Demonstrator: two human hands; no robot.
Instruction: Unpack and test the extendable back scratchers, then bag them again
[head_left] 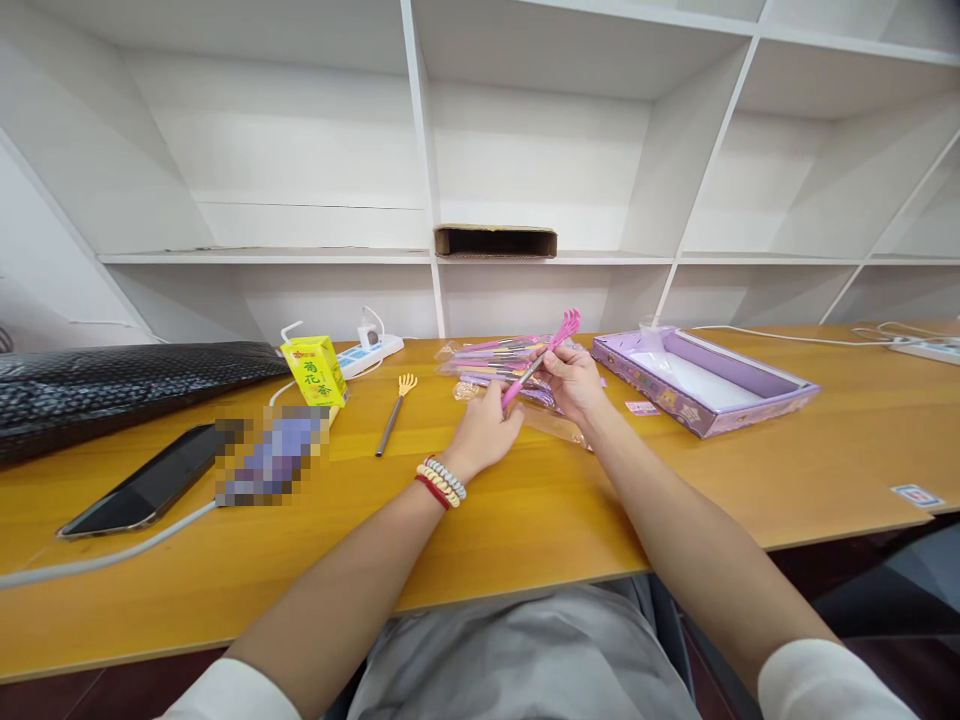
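Note:
A pink back scratcher (pixel 568 326) with a metallic shaft is held slantwise above the table, its clawed head up and to the right. My left hand (pixel 480 432) is closed around the pink handle at its lower end. Higher up, the fingers of my right hand (pixel 576 384) pinch the shaft just below the head. Behind my hands lies a pile of pink and purple back scratchers (pixel 487 354) in clear plastic wrapping, partly hidden by them. A yellow-headed back scratcher (pixel 390 422) lies alone on the table, left of my left hand.
To the right stands a shallow purple box (pixel 709 420), with a small pink label (pixel 641 408) beside it. On the left are a phone (pixel 154 480), a yellow drink carton (pixel 315 372), a power strip (pixel 371 353) and a black textured bag (pixel 135 390). White shelves (pixel 555 262) rise behind.

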